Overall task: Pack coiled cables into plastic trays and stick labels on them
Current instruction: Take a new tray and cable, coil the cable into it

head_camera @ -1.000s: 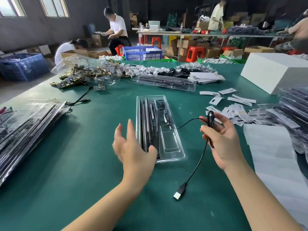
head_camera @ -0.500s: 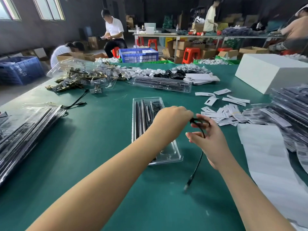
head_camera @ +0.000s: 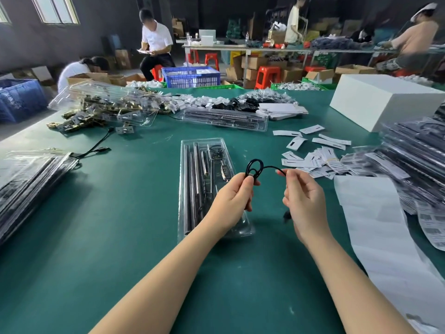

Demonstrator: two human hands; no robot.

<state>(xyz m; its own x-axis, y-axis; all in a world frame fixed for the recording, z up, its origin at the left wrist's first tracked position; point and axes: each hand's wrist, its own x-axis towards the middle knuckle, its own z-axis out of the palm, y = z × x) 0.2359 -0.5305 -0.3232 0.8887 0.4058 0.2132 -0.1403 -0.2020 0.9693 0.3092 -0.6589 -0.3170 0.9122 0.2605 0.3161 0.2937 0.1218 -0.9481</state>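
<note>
A thin black cable (head_camera: pixel 255 166) is partly wound into small loops above my left hand (head_camera: pixel 232 198), which pinches the coil between thumb and fingers. My right hand (head_camera: pixel 304 197) grips the cable's free run, and the plug end hangs dark below its palm. Under my left hand a clear plastic tray (head_camera: pixel 192 189) lies lengthwise on the green table, holding dark rods and small parts. Loose white labels (head_camera: pixel 313 155) are scattered right of the tray.
Stacks of packed trays stand at the left edge (head_camera: pixel 29 179) and at the right (head_camera: pixel 409 165). A white backing sheet (head_camera: pixel 375 227) lies at right. A white box (head_camera: pixel 380 100), another filled tray (head_camera: pixel 224 119) and heaped parts (head_camera: pixel 103 107) sit farther back. Other people work behind.
My left hand came over from the left and took the coil. Both hands now hold the cable raised, and the plug end has lifted off the table.
</note>
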